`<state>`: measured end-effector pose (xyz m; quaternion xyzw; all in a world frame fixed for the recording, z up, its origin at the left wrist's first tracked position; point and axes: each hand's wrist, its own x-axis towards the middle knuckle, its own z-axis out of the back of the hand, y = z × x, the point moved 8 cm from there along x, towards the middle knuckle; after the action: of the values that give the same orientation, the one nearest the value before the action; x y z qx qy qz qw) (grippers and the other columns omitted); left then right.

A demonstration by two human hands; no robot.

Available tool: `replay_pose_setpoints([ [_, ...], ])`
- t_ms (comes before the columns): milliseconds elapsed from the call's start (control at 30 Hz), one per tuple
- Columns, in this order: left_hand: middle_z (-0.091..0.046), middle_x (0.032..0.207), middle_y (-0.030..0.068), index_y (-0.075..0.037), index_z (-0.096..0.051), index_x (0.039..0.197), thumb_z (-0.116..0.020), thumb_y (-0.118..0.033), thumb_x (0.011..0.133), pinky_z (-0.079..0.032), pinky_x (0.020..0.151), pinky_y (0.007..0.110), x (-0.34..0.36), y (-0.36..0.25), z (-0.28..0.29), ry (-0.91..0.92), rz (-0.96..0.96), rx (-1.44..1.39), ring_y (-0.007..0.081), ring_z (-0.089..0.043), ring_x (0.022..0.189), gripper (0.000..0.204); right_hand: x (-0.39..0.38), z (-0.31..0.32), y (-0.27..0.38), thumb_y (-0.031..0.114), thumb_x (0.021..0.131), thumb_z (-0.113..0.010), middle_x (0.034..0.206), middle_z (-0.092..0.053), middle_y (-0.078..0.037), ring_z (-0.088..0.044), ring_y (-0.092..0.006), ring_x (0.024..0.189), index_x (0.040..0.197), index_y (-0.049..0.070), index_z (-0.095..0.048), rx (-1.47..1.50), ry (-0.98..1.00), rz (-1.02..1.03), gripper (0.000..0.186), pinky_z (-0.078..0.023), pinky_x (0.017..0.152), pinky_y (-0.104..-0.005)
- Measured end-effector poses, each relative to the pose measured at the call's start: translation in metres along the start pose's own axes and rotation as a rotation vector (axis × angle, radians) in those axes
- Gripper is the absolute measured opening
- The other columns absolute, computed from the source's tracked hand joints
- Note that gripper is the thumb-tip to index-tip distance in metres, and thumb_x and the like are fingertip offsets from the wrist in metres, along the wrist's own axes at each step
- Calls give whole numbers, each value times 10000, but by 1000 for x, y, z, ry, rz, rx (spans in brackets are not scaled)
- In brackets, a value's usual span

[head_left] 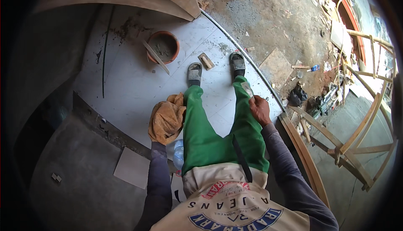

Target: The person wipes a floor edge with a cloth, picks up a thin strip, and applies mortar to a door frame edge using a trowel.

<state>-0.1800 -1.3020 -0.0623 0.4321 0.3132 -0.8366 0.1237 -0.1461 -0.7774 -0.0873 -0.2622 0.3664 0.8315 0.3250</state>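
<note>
1. Right hand (260, 110): fingers closed around the near end of a flat-bladed tool (247, 89). The pale blade points away from the body, over the right thigh of the green trousers (199, 134).
2. Left hand: hidden by a bunched brown cloth (167, 120) at the end of the dark left sleeve (157, 172) — whether the fingers grip it cannot be told. The cloth lies just left of the left leg.
3. Round orange-brown tub (177, 46): stands on the pale floor (130, 80) beyond the cloth, with grey material (163, 47) inside. A long, flat strip (156, 57) slants across its left side.
4. Small float (206, 61): a flat board with a raised handle, lying between the two sandalled feet.
5. Clear bluish bottle (179, 155): beside the left hip, near the left sleeve.
6. Surroundings: a thin dark rod (105, 59) lies left of the tub; at the right — beyond the floor's edge — stand wooden poles (357, 151) joined into a frame, near a black bag (297, 95).
</note>
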Motion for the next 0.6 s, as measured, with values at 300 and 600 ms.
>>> replay_pose_setpoints([
  [300,-515,1526,165,-65,-352,1594,-933,-339,732,-434,1167,419,249,-21,-174,-159,-388,-22,325,-526,1387,1076,335,-161,-55,258,967,-620,802,-717,-265,-712,-479,744,1087,55,-625,-301,61,419,236,-544,674,-594],
  [600,-386,1622,192,-68,-287,1637,-806,-433,848,-233,1258,517,535,-30,-319,-326,-411,93,371,-333,1505,1012,508,-222,-63,331,1004,-632,881,-763,-250,-762,-414,803,1256,19,-678,8,-120,581,404,-596,757,-469],
])
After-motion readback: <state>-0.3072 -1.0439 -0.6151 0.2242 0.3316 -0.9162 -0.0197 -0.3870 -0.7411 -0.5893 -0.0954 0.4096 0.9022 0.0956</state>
